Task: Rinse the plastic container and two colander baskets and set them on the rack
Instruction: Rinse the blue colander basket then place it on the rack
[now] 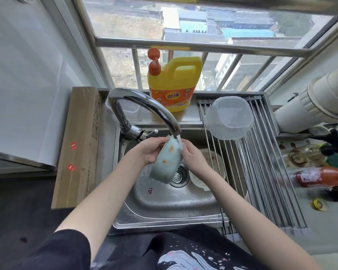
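Landmark: the faucet (144,108), mounted at the back left of the steel sink (164,207). Water runs from its spout.

Directly under the spout, a pale blue basket (167,162) is held tilted over the drain (179,175), with orange residue on its outer wall. The left hand (148,151) holds it from the left, its grip curled round the upper edge. The right hand (191,154) holds the opposite side, fingers closed against the wall; the fingertips are hidden, so the exact pinch cannot be told.

Below and right of the spout, a white colander basket (207,172) lies in the sink basin, partly under the rack (261,162).

Right of the faucet, a clear plastic container (229,117) rests upside down on the far end of the roll-up rack, which spans the right side of the sink.

Behind the faucet, a yellow detergent jug (174,84) with an orange pump stands on the sill ledge. Left of the faucet, a long cardboard box (78,147) lies on the counter. Far right, beyond the rack, bottles (320,176) lie blurred.
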Tool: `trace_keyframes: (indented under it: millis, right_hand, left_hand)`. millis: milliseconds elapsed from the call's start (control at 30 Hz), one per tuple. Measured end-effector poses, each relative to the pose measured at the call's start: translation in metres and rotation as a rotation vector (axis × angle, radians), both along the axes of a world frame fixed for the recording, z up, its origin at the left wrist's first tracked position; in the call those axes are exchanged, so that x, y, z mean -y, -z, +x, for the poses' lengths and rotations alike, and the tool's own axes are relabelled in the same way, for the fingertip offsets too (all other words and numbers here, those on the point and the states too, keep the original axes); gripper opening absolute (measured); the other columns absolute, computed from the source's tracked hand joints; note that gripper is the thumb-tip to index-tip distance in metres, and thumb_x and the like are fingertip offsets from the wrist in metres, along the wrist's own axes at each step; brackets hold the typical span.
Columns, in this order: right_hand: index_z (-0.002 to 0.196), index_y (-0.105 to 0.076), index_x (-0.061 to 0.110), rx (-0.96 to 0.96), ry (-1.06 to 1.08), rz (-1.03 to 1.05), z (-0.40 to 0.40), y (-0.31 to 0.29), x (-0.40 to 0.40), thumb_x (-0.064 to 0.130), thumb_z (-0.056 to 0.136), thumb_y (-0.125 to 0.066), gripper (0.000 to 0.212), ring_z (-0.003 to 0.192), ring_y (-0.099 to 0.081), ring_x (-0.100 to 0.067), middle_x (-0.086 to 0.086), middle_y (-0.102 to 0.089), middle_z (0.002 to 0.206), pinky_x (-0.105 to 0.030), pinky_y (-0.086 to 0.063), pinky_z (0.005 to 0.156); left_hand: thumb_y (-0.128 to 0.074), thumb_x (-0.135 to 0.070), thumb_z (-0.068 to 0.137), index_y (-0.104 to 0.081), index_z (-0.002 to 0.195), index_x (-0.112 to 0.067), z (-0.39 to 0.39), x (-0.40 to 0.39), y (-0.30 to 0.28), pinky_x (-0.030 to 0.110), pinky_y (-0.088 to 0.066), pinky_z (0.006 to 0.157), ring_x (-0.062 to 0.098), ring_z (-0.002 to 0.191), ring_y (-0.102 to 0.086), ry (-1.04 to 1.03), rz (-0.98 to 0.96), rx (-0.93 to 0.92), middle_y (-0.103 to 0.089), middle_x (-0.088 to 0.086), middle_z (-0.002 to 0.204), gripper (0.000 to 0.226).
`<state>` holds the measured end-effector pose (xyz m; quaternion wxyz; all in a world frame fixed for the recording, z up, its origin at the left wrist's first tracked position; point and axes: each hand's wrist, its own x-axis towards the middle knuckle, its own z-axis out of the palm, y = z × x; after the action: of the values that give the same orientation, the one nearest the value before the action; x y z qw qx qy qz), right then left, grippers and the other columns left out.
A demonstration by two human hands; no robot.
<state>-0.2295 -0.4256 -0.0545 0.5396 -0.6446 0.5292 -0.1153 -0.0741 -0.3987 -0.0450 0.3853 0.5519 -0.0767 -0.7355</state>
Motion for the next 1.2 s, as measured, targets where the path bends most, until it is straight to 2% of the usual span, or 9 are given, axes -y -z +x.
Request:
trace_keyframes:
  millis: [133,400,567,633,767,867,967,1067,1200]
  right_hand:
    - [0.128,-0.055,0.019,0.032,0.063,0.031,0.001,0.000,0.001,0.036,0.098,-0.033,0.041,0.118,-0.052,-0.012,0.003,-0.057,0.128,-0.040,-0.041,0.103]
    - [0.120,-0.057,0.020,-0.106,0.018,-0.015,0.012,-0.006,0.014,0.035,0.099,-0.034,0.035,0.116,-0.054,-0.022,-0.002,-0.060,0.123,-0.043,-0.040,0.100]
    - [0.147,-0.025,0.028,-0.608,-0.294,-0.440,0.019,-0.013,-0.017,0.038,0.101,-0.020,0.048,0.144,-0.015,-0.014,0.009,-0.031,0.152,-0.063,0.002,0.111]
    - [0.148,-0.024,0.023,-0.543,-0.355,-0.630,0.018,-0.016,-0.044,0.034,0.100,-0.024,0.050,0.145,-0.015,-0.016,0.007,-0.030,0.153,-0.065,0.008,0.108]
    - [0.145,-0.036,0.021,-0.479,-0.472,-0.789,0.004,-0.008,-0.052,0.037,0.097,-0.023,0.052,0.137,-0.036,-0.016,0.003,-0.044,0.146,-0.057,-0.005,0.109]
    - [0.140,-0.037,0.028,-0.559,-0.316,-0.501,0.003,-0.008,-0.010,0.031,0.096,-0.019,0.048,0.137,-0.034,-0.015,0.007,-0.048,0.141,-0.062,0.002,0.110]
    - [0.137,-0.037,0.023,-0.664,-0.358,-0.252,0.011,-0.017,0.014,0.015,0.097,-0.021,0.045,0.143,-0.021,-0.020,0.006,-0.040,0.146,-0.074,0.007,0.102]
    - [0.147,-0.026,0.026,-0.662,-0.354,-0.477,0.018,-0.023,-0.004,0.031,0.099,-0.016,0.049,0.147,-0.006,-0.018,0.010,-0.027,0.154,-0.071,0.013,0.104]
    - [0.148,-0.027,0.016,-0.540,-0.434,-0.780,0.015,-0.021,-0.053,0.040,0.096,-0.020,0.058,0.144,-0.022,-0.021,0.000,-0.031,0.153,-0.066,0.002,0.109]
  left_hand:
    - [-0.045,-0.013,0.091,-0.064,0.077,-0.003,0.001,-0.009,-0.013,0.017,-0.049,0.047,0.012,0.045,-0.059,-0.153,-0.015,-0.261,-0.063,0.003,0.055,0.025]
    - [-0.042,-0.016,0.099,-0.060,0.118,-0.004,-0.034,-0.022,0.002,0.021,-0.051,0.064,0.011,0.076,-0.063,-0.112,-0.298,-0.066,-0.066,0.007,0.093,0.028]
    - [-0.043,-0.008,0.096,-0.067,0.090,-0.007,-0.038,-0.012,0.001,0.029,-0.050,0.075,0.022,0.083,-0.062,-0.218,-0.243,0.111,-0.068,0.010,0.089,0.025]
    - [-0.043,-0.013,0.098,-0.062,0.086,-0.005,-0.034,-0.004,0.002,0.029,-0.049,0.074,0.023,0.080,-0.062,-0.335,-0.164,0.153,-0.065,0.011,0.085,0.024]
    - [-0.037,-0.022,0.099,-0.059,0.084,-0.005,-0.030,-0.008,-0.005,0.023,-0.053,0.060,0.017,0.065,-0.063,-0.350,-0.073,0.054,-0.063,0.010,0.078,0.032]
    - [-0.051,-0.017,0.090,-0.064,0.106,0.001,-0.035,-0.023,-0.005,0.032,-0.049,0.076,0.026,0.087,-0.059,-0.206,-0.227,0.124,-0.062,0.018,0.101,0.027]
    - [-0.042,-0.009,0.097,-0.064,0.112,-0.003,-0.041,-0.029,-0.009,0.039,-0.046,0.092,0.023,0.098,-0.060,-0.191,-0.297,0.269,-0.066,0.013,0.106,0.026]
    - [-0.041,-0.006,0.098,-0.060,0.113,0.001,-0.032,-0.021,-0.011,0.032,-0.048,0.085,0.022,0.090,-0.061,-0.244,-0.285,0.262,-0.066,0.011,0.098,0.026]
    - [-0.044,-0.016,0.095,-0.060,0.092,-0.001,-0.025,-0.012,-0.017,0.029,-0.053,0.078,0.022,0.082,-0.065,-0.325,-0.191,0.195,-0.064,0.015,0.091,0.022]
